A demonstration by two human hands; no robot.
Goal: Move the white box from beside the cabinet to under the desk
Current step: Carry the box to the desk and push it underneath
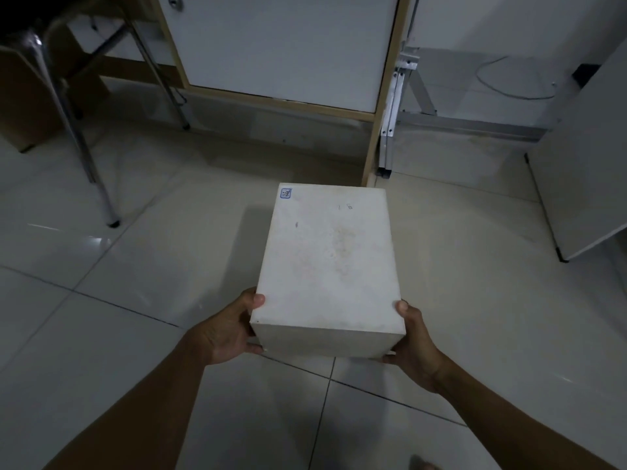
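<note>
I saw white box (327, 262) held above tiled floor (135, 300), in front of cabinet (281, 49). Left hand (225, 334) gripped box's near left corner, thumb on top edge, fingers under. Right hand (415, 344) gripped near right corner same way. Small blue-bordered label (286, 193) sat at top's far left corner; faint stain near middle. I noted chair legs (84, 137) far left, metal frame (407, 96) just right of cabinet, white panel (583, 164) at right edge. Room dim.
</note>
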